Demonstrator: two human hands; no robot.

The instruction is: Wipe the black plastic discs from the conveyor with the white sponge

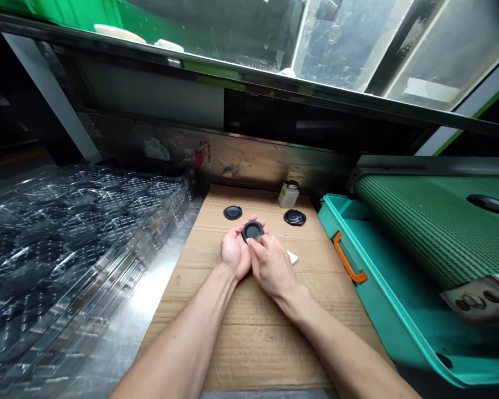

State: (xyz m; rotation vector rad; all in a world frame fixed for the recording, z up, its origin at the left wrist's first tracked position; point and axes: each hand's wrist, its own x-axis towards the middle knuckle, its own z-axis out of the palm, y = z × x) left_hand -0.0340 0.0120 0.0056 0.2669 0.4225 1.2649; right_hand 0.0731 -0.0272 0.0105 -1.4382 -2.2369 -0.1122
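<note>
My left hand [234,252] cups a round black disc-shaped part [253,230] over a sheet of cardboard [249,327]. My right hand [272,266] presses against the part's near edge, its fingers pinched on a small white piece [291,256] that sticks out to the right. Two more black round parts lie on the cardboard beyond the hands, one at the left [233,212] and one at the right [295,217]. A small white bottle [289,194] with a dark cap stands at the cardboard's far edge.
Stacks of clear plastic blister trays [75,233] fill the left side. A teal bin [382,288] with an orange handle sits at the right under a green conveyor belt [436,221] carrying another black part [490,204]. A metal shelf edge [249,66] runs overhead.
</note>
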